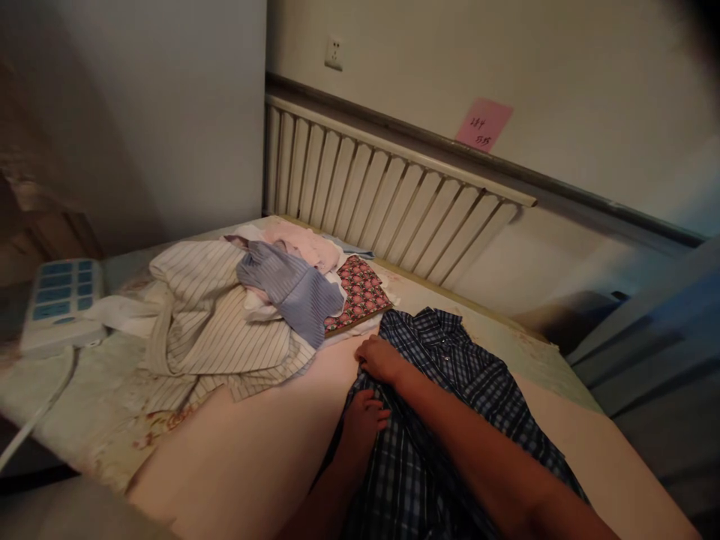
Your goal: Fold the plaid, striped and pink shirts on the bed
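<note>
A dark blue checked shirt (pixel 450 375) lies spread on the bed (pixel 247 457), collar toward the headboard. My right hand (pixel 379 358) rests on the shirt's left edge near the collar, fingers curled and pinching the cloth. Just below it, my left hand (pixel 364 418) grips the same edge of the shirt, fingers bent over the fabric. Both forearms reach in from the bottom of the view.
A heap of clothes sits at the bed's far left: a white striped shirt (pixel 214 322), a pale blue striped garment (pixel 292 289), a pink piece (pixel 304 244), a red patterned cloth (pixel 360 292). A white power strip (pixel 59 300) lies at left. A slatted headboard (pixel 382 195) stands behind.
</note>
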Demonstrator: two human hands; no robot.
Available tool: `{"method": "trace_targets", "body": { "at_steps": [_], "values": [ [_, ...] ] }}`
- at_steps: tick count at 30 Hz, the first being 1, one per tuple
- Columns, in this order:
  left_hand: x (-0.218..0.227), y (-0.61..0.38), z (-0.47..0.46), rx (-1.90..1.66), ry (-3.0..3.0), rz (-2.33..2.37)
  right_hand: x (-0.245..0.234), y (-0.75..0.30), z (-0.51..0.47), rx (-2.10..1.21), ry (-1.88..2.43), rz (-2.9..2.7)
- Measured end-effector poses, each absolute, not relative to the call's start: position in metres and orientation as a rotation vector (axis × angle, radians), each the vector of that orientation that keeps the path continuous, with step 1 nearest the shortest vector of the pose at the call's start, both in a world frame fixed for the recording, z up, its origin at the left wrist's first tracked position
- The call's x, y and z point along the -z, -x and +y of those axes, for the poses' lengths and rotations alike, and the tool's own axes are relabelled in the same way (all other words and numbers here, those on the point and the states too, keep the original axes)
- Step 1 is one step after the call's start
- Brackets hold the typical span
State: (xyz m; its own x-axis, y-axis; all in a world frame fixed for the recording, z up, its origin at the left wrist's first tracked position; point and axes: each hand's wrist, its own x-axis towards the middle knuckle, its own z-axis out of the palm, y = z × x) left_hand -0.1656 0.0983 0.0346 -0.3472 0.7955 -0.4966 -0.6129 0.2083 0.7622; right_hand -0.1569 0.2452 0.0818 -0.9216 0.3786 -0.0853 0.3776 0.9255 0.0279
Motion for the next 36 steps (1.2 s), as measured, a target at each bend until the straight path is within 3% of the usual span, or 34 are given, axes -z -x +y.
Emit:
{"method": "trace_targets", "body": {
  "at_steps": [19,36],
  "values": [
    [-0.034,0.166,0.097,-1.479,-0.198,1.226,-0.078,0.163,0.245,-0.043,-0.68,2.877],
    [-0.039,0.164,0.099,-1.446,-0.16,1.283,-0.057,0.152,0.256,0.186,-0.858,3.043]
  ]
}}
